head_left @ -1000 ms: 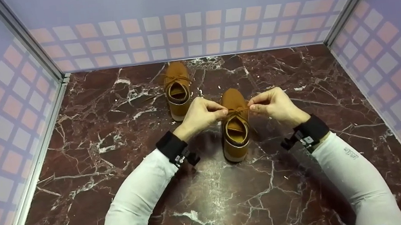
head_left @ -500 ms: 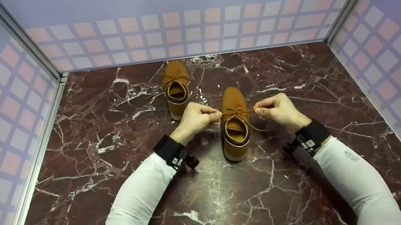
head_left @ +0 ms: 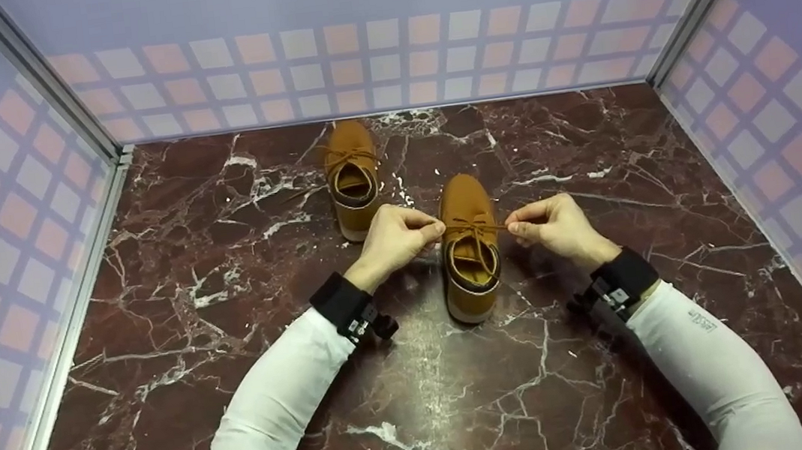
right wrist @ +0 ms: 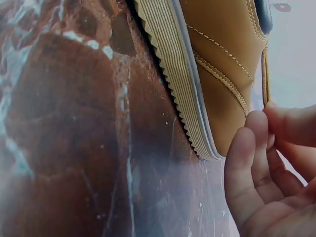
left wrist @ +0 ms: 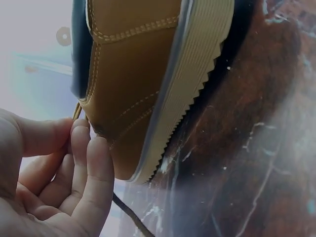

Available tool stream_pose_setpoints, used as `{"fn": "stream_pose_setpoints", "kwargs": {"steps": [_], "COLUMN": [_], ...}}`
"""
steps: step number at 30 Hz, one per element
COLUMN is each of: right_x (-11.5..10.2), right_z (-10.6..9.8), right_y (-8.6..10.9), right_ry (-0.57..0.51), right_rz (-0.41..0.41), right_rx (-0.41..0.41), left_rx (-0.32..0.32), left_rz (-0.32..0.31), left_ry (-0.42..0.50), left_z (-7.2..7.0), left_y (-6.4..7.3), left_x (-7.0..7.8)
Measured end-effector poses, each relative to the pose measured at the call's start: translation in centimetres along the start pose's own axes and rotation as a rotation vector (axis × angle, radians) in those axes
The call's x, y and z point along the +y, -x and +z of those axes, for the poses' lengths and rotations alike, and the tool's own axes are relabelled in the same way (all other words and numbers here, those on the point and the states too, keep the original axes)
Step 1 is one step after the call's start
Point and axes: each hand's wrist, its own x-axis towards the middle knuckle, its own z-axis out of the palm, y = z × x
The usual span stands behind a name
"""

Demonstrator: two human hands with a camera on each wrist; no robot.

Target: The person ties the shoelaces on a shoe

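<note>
A tan lace-up shoe [head_left: 464, 199] stands upright on the table, its toe pointing away from me. Its thin brown shoelace [head_left: 477, 228] is looped in a bow across the front. On the left side, my left hand [head_left: 399, 239] pinches one loop of the lace between thumb and finger. My right hand [head_left: 558, 228] pinches the opposite loop, and the lace runs taut between both hands. In the left wrist view, a loose lace end [left wrist: 131, 215] hangs below the fingers. The right wrist view shows the lace [right wrist: 265, 74] running up from the fingertips beside the shoe's side.
A matching tan shoe [head_left: 352, 140], with its laces in a bow, stands farther back on the left, close beyond my left hand. The dark red marbled tabletop [head_left: 438, 417] is bounded by a tiled-pattern back wall [head_left: 391, 67] and side walls.
Both hands have drawn apart sideways, pulling the bow's loops outward. A lace end that stuck out to the shoe's right half a second ago now hangs over the shoe opening.
</note>
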Motion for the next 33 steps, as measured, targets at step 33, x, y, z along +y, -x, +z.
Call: {"fn": "stream_pose_setpoints", "kwargs": {"steps": [33], "right_x": [-5.5], "right_z": [9.1], "right_y": [4.9], "right_ry": [-0.465], "right_rz": [0.248], "right_rx": [-0.129], "left_rx": [-0.107], "left_rz": [-0.196], "left_ry": [0.368], "left_z": [4.8], "left_y": [5.5], "left_x": [4.2]}}
